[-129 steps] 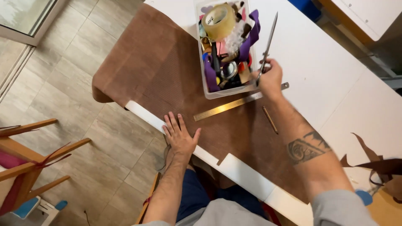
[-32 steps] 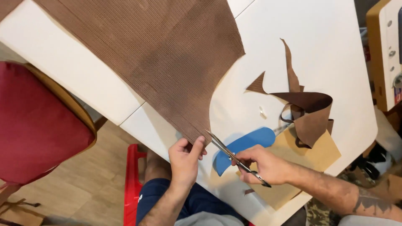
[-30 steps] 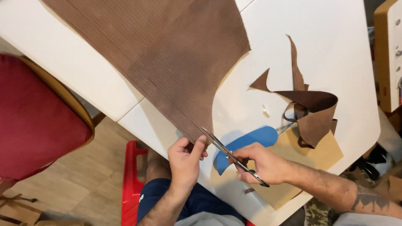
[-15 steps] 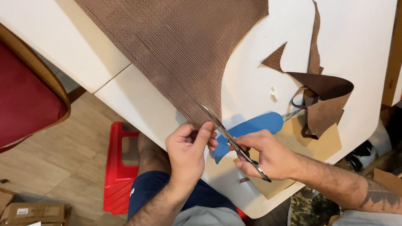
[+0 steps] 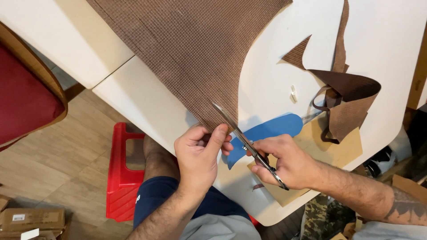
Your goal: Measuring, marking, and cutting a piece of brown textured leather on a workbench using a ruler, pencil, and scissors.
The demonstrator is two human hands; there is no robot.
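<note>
A large brown woven sheet [image 5: 191,49] lies across the white table [image 5: 133,95], its pointed corner hanging at the near edge. My left hand [image 5: 200,153] pinches that corner between thumb and fingers. My right hand [image 5: 284,162] grips a pair of metal scissors [image 5: 242,138], whose open blades point up-left and meet the sheet's edge just beside my left thumb. A blue sole-shaped template [image 5: 267,133] lies on the table under the scissors.
Brown offcuts [image 5: 344,95] curl on the table at the right, partly on a tan cardboard piece [image 5: 331,149]. A red plastic stool [image 5: 124,173] stands on the floor below the table edge. A red-cushioned chair [image 5: 26,95] is at the left.
Since the earliest frame my right hand brought the scissors from the tool tray to the sheet's corner, and my left hand took hold of it. Over the last second both hands hold steady as the view shifts.
</note>
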